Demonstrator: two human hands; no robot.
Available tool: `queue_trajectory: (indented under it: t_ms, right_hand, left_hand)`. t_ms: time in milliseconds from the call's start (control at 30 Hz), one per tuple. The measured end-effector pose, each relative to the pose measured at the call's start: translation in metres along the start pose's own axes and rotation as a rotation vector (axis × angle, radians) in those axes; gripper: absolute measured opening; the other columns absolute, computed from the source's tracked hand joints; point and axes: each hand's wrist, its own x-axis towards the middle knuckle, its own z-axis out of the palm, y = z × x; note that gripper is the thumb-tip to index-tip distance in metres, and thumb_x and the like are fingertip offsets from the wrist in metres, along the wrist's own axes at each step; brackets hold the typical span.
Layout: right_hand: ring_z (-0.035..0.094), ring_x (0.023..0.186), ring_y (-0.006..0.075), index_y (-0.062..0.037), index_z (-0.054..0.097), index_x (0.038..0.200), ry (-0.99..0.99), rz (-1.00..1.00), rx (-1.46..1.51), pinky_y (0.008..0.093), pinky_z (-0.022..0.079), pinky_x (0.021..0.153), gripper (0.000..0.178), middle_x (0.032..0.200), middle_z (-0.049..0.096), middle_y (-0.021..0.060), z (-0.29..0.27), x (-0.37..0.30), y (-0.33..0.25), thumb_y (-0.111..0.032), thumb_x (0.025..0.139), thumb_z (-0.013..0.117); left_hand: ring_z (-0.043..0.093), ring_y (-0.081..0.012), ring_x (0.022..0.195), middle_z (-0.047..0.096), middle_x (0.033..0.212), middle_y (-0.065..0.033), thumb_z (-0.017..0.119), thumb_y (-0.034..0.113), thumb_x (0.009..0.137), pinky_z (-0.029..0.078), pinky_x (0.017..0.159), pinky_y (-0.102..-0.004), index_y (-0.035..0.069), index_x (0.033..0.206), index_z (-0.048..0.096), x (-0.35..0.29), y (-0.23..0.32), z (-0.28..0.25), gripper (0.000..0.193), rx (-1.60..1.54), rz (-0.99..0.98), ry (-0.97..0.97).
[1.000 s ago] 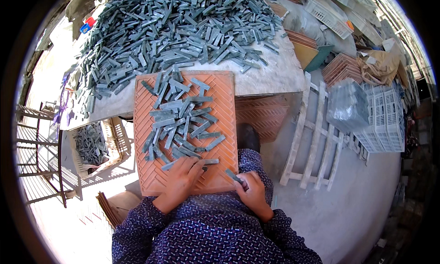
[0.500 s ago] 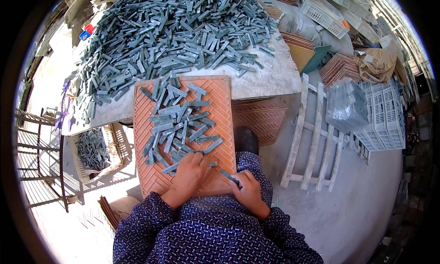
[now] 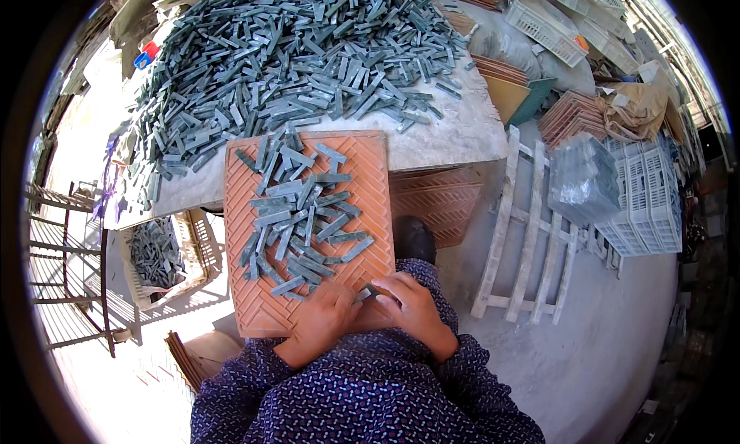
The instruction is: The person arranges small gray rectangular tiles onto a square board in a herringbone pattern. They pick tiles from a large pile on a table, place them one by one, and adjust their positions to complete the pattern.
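Note:
An orange tray with a herringbone pattern of grooves (image 3: 262, 305) rests between my lap and the table edge. Loose grey-green stone strips (image 3: 297, 220) lie in a jumble over its middle and far part. At the near edge my left hand (image 3: 325, 314) is closed, with the pale end of a small strip (image 3: 362, 294) showing by its fingertips. Just to its right, my right hand (image 3: 414, 309) pinches a dark strip, mostly hidden beneath the fingers. Both hands' fingertips nearly meet over the tray's near right corner.
A large heap of similar strips (image 3: 308, 58) covers the table (image 3: 455, 132) ahead. On the floor at left stands a cream crate (image 3: 196, 247) of strips. At right are a wooden pallet (image 3: 524, 236), stacked crates (image 3: 644, 201) and a plastic-wrapped stack (image 3: 583, 178).
My right hand has moved left and up over the tray with its strip. My left hand has drawn back toward me, and the two hands are now close together.

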Motion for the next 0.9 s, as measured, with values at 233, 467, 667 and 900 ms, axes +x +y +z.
queue_trajectory:
  t_ms: [233,467,667,900]
  right_hand:
    - [0.063,0.083,0.0246,-0.0059,0.067,0.1,-0.071,-0.184,-0.078,0.0315,0.052,0.069,0.026,0.094,0.061,0.0082,0.016,0.004,0.02,-0.001,0.075,0.069]
    - [0.06,0.081,0.0248,-0.0079,0.063,0.089,-0.139,-0.304,-0.086,0.0331,0.051,0.065,0.015,0.087,0.055,0.0066,0.011,0.018,0.02,-0.004,0.074,0.066]
    - [0.06,0.08,0.0253,-0.0077,0.063,0.087,-0.153,-0.29,-0.073,0.0332,0.051,0.064,0.013,0.088,0.056,0.0066,0.012,0.023,0.024,-0.005,0.075,0.067]
    - [0.062,0.077,0.0262,-0.0042,0.065,0.089,-0.047,-0.212,-0.023,0.0322,0.051,0.066,0.012,0.088,0.06,0.0084,0.008,0.032,0.025,-0.005,0.078,0.069]
  left_hand:
    - [0.057,-0.0292,0.08,0.055,0.084,-0.0115,0.068,0.012,0.075,0.048,0.069,-0.0378,0.004,0.091,0.054,-0.007,0.002,0.001,0.023,0.046,-0.058,-0.102]
    - [0.059,-0.0281,0.081,0.055,0.085,-0.0115,0.064,0.012,0.078,0.05,0.064,-0.0377,0.004,0.095,0.055,-0.021,0.001,0.003,0.022,0.063,-0.157,-0.206]
    - [0.061,-0.0335,0.086,0.06,0.1,-0.0156,0.066,0.007,0.079,0.051,0.069,-0.0419,0.001,0.109,0.058,-0.019,0.009,-0.006,0.031,-0.074,-0.206,-0.182]
    - [0.061,-0.0343,0.09,0.059,0.105,-0.0177,0.063,0.005,0.081,0.052,0.074,-0.0388,0.0,0.121,0.055,-0.03,0.004,0.0,0.041,-0.093,-0.155,-0.161]
